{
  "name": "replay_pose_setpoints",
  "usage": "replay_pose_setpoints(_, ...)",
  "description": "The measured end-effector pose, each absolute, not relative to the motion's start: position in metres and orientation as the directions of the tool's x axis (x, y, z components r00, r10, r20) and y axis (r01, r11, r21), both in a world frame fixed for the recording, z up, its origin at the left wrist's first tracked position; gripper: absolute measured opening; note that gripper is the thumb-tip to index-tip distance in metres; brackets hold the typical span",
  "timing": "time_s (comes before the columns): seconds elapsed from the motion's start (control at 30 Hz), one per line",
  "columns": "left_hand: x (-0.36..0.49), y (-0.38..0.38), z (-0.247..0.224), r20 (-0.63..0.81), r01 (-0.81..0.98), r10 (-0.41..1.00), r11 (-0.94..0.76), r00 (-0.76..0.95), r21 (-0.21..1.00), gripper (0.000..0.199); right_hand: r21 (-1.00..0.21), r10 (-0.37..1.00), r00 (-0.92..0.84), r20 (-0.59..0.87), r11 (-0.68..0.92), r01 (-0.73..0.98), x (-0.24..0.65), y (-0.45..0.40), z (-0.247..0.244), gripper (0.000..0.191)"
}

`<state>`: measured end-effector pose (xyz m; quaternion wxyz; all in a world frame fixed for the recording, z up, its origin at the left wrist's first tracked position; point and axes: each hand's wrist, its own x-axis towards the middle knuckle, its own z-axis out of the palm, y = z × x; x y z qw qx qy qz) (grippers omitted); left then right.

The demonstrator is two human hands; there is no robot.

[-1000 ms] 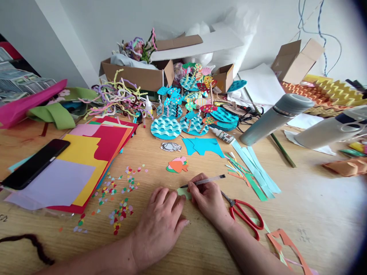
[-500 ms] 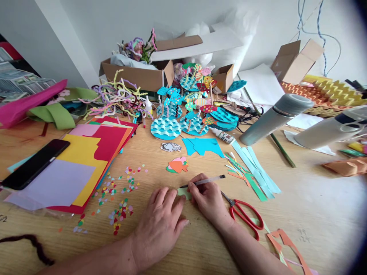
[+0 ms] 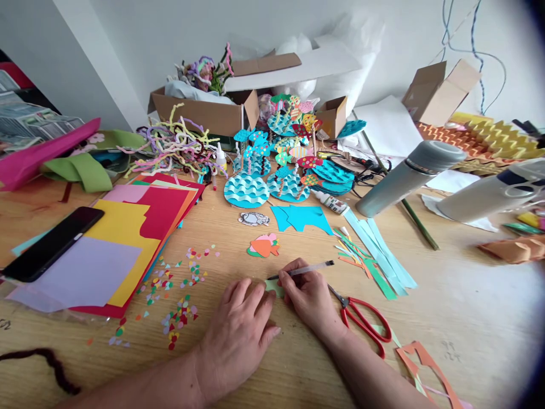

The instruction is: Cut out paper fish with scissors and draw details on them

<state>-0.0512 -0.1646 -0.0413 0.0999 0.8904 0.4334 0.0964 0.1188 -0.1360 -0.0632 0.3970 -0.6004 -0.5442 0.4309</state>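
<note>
My right hand [image 3: 310, 300] grips a slim pen [image 3: 309, 268], its tip at a small light green paper [image 3: 275, 287]. Palm down, my left hand [image 3: 243, 332] lies on the table with its fingers apart, the fingertips at the paper's left side. Just beyond the hands are stacked fish cutouts [image 3: 264, 246], orange on top, and a black-and-white drawn fish cutout [image 3: 254, 218]. Red-handled scissors [image 3: 367, 321] lie right of my right hand.
At left are coloured paper sheets [image 3: 102, 267], a black phone [image 3: 53, 244] and scattered confetti [image 3: 181, 312]. Blue paper strips [image 3: 381, 255], a grey bottle [image 3: 409, 176] and orange scraps [image 3: 430, 369] lie right. Wavy blue discs [image 3: 246, 191] and boxes [image 3: 200, 111] stand behind.
</note>
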Motion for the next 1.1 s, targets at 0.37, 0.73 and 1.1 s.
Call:
replay_pose_setpoints(0.37,-0.0509,-0.1640,-0.0418,0.078,0.756,0.791,-0.605,0.607,0.250,0.040,-0.943,0.997,0.037,-0.072,-0.081,0.322,0.1190,-0.1350,-0.0643,0.016)
replay_pose_setpoints(0.73,-0.0501,-0.1634,-0.0404,0.072,0.759,0.791,-0.606,0.608,0.239,0.040,-0.943,0.997,0.030,-0.066,-0.073,0.326,0.1192,-0.1355,-0.0643,0.016)
replay_pose_setpoints(1.1,-0.0503,-0.1631,-0.0415,0.086,0.756,0.788,-0.611,0.610,0.237,0.040,-0.946,0.998,0.044,-0.055,-0.066,0.316,0.1191,-0.1344,-0.0671,0.016)
